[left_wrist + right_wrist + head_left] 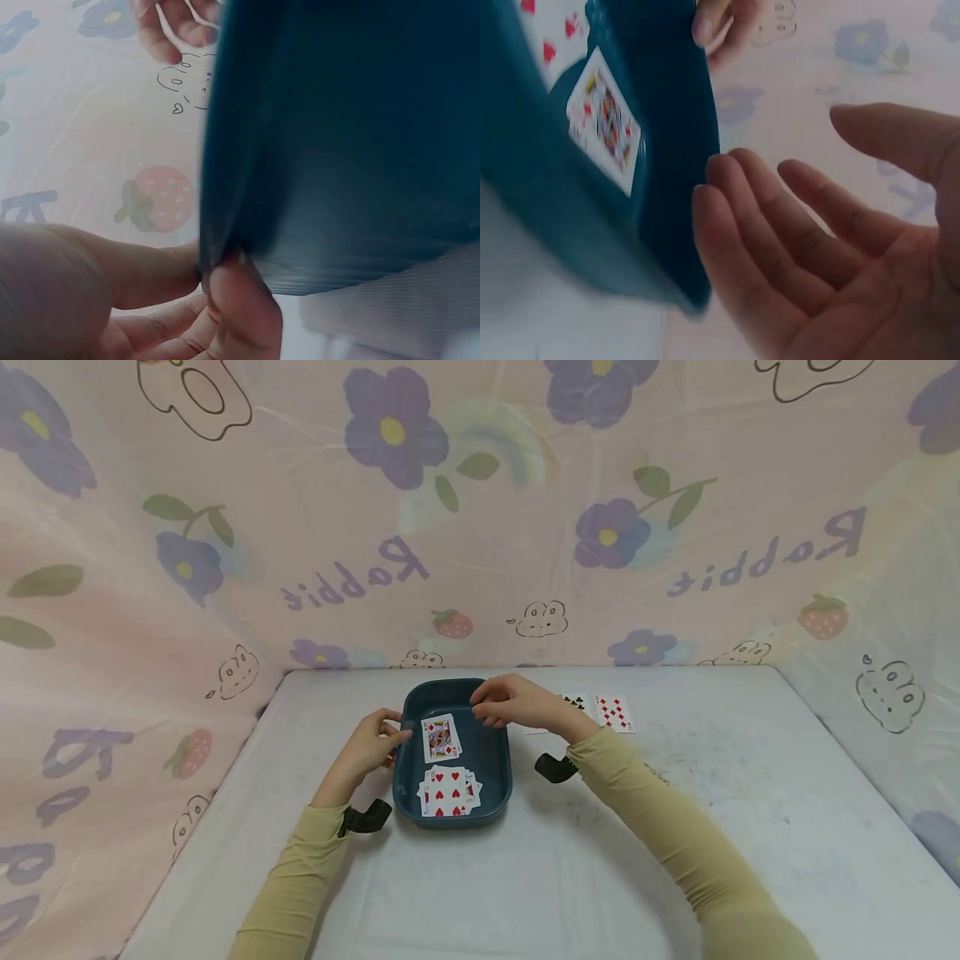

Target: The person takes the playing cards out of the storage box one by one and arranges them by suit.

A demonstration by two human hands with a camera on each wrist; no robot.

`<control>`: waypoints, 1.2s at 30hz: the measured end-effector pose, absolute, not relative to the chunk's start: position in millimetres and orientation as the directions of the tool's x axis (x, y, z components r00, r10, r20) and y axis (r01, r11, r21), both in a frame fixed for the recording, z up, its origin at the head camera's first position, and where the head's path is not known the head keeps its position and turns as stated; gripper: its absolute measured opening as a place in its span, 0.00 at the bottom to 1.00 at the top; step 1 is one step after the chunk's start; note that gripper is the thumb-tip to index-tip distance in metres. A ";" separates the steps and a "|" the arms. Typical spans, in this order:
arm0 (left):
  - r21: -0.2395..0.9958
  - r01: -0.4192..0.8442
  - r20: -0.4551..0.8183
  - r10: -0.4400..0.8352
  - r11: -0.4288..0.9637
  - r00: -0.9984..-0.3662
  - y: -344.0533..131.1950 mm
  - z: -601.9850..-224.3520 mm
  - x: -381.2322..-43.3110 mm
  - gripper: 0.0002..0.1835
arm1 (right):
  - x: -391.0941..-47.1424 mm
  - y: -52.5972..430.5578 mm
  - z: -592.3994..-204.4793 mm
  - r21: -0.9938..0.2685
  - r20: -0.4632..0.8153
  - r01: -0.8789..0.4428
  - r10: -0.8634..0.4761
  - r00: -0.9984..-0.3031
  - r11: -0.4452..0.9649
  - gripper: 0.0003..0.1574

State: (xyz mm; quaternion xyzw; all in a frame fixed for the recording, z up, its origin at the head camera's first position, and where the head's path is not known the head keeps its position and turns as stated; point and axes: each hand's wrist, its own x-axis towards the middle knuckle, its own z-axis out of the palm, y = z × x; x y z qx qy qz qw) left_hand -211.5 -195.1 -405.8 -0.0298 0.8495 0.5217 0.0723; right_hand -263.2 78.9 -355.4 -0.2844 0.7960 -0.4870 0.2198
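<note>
A dark blue tray stands on the table and holds playing cards in two piles. A king of diamonds tops the far pile, and a six of hearts lies face up on the near one. On the tray's left side my left hand pinches the rim; the left wrist view shows the thumb and fingers on either side of the wall. My right hand hovers by the tray's far right rim, fingers loosely bent and nothing in them, as the right wrist view shows.
Right of the tray, partly behind the right hand, lie a diamonds card and a clubs card on the white table. Black wrist mounts stick out from both sleeves. A patterned cloth hangs behind the table.
</note>
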 end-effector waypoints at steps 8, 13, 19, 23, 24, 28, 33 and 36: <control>0.884 -0.132 -0.160 0.025 0.449 -0.987 -197.1 -406.9 -211.5 0.21 | -258.5 39.6 -368.0 -0.895 -0.117 -0.252 -0.739 -0.663 0.368 0.20; 0.891 -0.129 -0.159 0.035 0.435 -0.987 -196.6 -407.1 -212.1 0.21 | -256.1 25.2 -376.6 -0.878 -0.161 -0.261 -0.761 -0.628 0.401 0.20; 0.889 -0.130 -0.161 0.034 0.440 -0.986 -196.7 -407.4 -211.0 0.21 | -253.1 17.4 -382.4 -0.850 -0.219 -0.256 -0.751 -0.623 0.460 0.18; 0.890 -0.128 -0.159 0.035 0.438 -0.987 -196.9 -407.7 -210.6 0.21 | -253.2 15.2 -383.5 -0.835 -0.253 -0.234 -0.726 -0.640 0.498 0.18; 0.890 -0.128 -0.158 0.035 0.438 -0.987 -196.9 -407.7 -210.7 0.21 | -253.8 14.6 -383.9 -0.832 -0.259 -0.230 -0.721 -0.643 0.505 0.18; 0.889 -0.126 -0.158 0.035 0.441 -0.987 -196.7 -407.6 -210.8 0.21 | -256.4 11.8 -385.4 -0.809 -0.300 -0.222 -0.707 -0.641 0.544 0.19; 0.888 -0.130 -0.160 0.032 0.440 -0.987 -195.6 -407.0 -211.0 0.21 | -259.5 9.6 -387.8 -0.782 -0.347 -0.208 -0.687 -0.639 0.588 0.20; 0.888 -0.129 -0.158 0.031 0.441 -0.987 -194.9 -406.7 -211.4 0.21 | -260.8 9.2 -389.3 -0.772 -0.355 -0.210 -0.682 -0.640 0.599 0.20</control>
